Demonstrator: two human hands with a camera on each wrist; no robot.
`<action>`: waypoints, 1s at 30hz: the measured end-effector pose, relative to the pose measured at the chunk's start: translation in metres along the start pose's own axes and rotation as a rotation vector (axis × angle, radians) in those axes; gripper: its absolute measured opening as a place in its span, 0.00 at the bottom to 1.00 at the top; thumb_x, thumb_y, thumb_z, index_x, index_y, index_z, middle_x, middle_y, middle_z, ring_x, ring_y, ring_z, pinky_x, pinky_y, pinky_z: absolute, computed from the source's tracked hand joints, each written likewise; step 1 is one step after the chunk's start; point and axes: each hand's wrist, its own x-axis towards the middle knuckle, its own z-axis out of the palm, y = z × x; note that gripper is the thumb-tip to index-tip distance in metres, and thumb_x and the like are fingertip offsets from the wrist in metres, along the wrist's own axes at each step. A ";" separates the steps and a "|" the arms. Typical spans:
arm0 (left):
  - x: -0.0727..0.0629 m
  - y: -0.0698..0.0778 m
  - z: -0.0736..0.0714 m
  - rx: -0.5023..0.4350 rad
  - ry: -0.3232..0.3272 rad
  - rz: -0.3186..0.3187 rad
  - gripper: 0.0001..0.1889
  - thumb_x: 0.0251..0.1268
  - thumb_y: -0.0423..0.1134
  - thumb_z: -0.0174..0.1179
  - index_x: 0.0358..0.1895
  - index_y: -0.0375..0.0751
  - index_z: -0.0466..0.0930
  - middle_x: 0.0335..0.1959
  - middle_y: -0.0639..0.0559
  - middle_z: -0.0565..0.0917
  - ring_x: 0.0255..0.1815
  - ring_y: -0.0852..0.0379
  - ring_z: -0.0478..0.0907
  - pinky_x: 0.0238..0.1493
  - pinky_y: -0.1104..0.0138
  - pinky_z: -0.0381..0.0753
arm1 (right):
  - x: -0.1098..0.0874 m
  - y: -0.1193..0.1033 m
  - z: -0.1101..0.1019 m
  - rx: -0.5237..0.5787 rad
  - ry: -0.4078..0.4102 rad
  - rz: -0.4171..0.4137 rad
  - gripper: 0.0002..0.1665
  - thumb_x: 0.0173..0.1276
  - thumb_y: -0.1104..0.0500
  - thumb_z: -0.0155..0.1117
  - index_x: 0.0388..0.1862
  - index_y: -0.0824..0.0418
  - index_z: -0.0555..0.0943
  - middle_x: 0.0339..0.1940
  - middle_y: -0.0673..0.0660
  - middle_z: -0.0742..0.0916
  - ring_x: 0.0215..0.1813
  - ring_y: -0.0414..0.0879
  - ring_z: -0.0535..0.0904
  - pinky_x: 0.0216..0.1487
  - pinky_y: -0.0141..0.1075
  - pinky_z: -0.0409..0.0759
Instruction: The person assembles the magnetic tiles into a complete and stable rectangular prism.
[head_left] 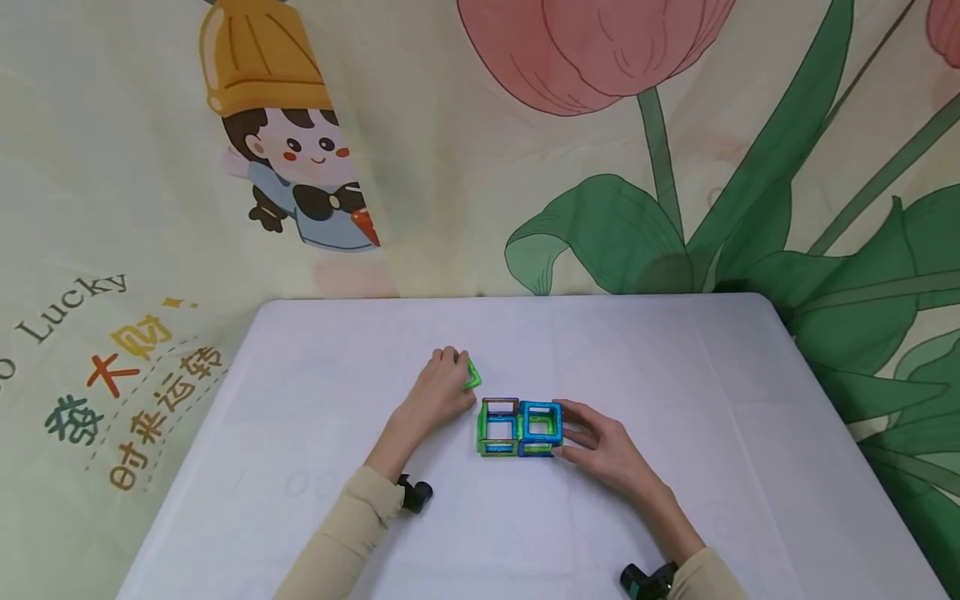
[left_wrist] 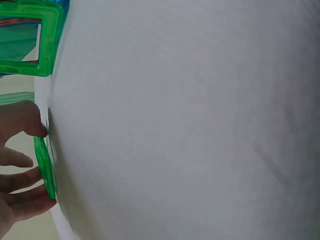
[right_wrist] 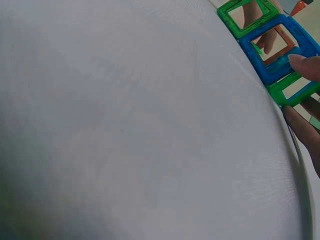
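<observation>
My left hand (head_left: 438,390) pinches a green magnetic tile (head_left: 472,377) just behind and left of a small block built of magnetic tiles (head_left: 542,406). In the left wrist view the thumb and fingers hold this green tile (left_wrist: 46,167) by its edges, apart from the block. The block is two open-framed cubes side by side, in blue, green and reddish-brown. My right hand (head_left: 603,446) grips its right end, with the thumb toward the front. Part of that grip also shows in the right wrist view, with the thumb on a blue frame (right_wrist: 254,61).
The block stands on a white-covered table (head_left: 360,350). Behind the table hangs a printed cloth (head_left: 442,208) with a cartoon figure, large tulips and leaves. Black wrist cameras (head_left: 416,493) are worn on both wrists.
</observation>
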 end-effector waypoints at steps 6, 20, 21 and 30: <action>-0.003 -0.004 -0.002 -0.087 -0.002 -0.025 0.33 0.60 0.41 0.68 0.65 0.24 0.72 0.56 0.34 0.73 0.54 0.42 0.70 0.52 0.54 0.82 | 0.000 0.000 0.000 -0.005 0.003 0.001 0.43 0.61 0.60 0.80 0.75 0.50 0.72 0.70 0.61 0.79 0.69 0.59 0.80 0.64 0.40 0.81; -0.020 -0.006 -0.021 -0.343 0.026 -0.052 0.36 0.61 0.45 0.68 0.68 0.30 0.67 0.58 0.39 0.69 0.60 0.45 0.65 0.58 0.57 0.79 | -0.001 0.001 0.000 0.005 -0.003 -0.009 0.43 0.61 0.60 0.79 0.75 0.52 0.72 0.71 0.61 0.79 0.69 0.60 0.79 0.64 0.40 0.81; -0.022 -0.006 -0.023 -0.362 0.029 -0.046 0.35 0.60 0.44 0.68 0.68 0.30 0.68 0.58 0.40 0.69 0.60 0.45 0.65 0.58 0.57 0.78 | -0.001 0.001 0.000 0.006 -0.003 -0.008 0.43 0.61 0.60 0.79 0.75 0.52 0.72 0.71 0.61 0.79 0.69 0.60 0.79 0.64 0.40 0.81; -0.037 -0.001 -0.041 -0.456 0.019 0.012 0.34 0.57 0.41 0.71 0.68 0.35 0.72 0.59 0.44 0.71 0.58 0.48 0.65 0.51 0.59 0.78 | -0.001 0.000 0.000 0.009 -0.002 0.005 0.43 0.61 0.61 0.79 0.75 0.51 0.72 0.70 0.61 0.79 0.70 0.60 0.78 0.64 0.41 0.81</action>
